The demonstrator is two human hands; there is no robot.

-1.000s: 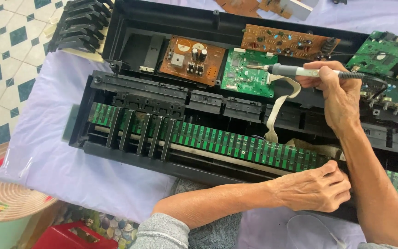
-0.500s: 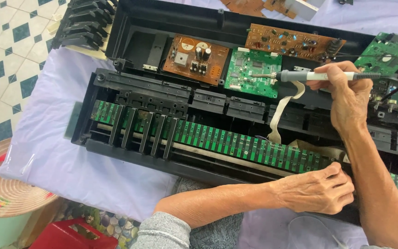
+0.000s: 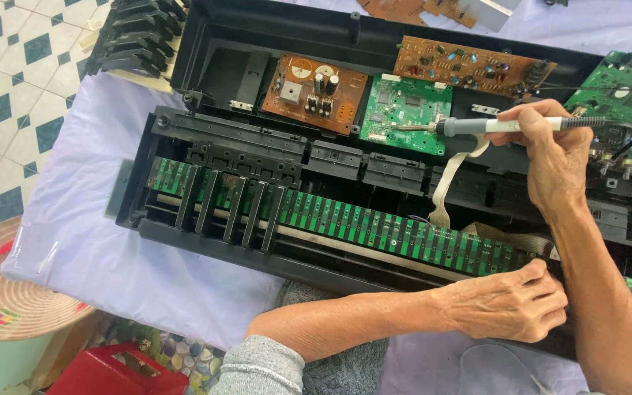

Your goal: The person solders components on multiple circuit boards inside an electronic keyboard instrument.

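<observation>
**Hot tip at the little green board**

Lowest in the frame, a grey sleeve (image 3: 257, 366) and a bare arm reaching to the right. At its end, the left hand (image 3: 510, 301), fingers curled in, tips pressed on the front edge of the open keyboard case (image 3: 213, 44). Cannot tell if anything is pinched there. In the lower left, a red box (image 3: 122, 373) and a round woven hat (image 3: 9, 292).

Next up, a purple cloth (image 3: 74, 219) under the case. Across the middle, a long green strip (image 3: 374, 223), with a few black keys (image 3: 232, 205) on its left part.

Higher on the right, the right hand (image 3: 550, 157), fingers closed tight around a soldering iron (image 3: 499, 126), held flat like a pen. Thin metal tip pointing left, just at the right edge of the small green board (image 3: 404, 110) in the upper middle. Touching or just above: too small to tell. Looks like the soldering step, right at the start of a touch.

Calls for a very steady hand: tiny parts all around, and a flat white cable (image 3: 451, 179) hanging just below the tip.

Farther back, a square brown board (image 3: 309, 91) and a long brown board (image 3: 469, 69). In the upper left, loose black keys (image 3: 133, 40) and the tiled floor (image 3: 9, 66).
</observation>
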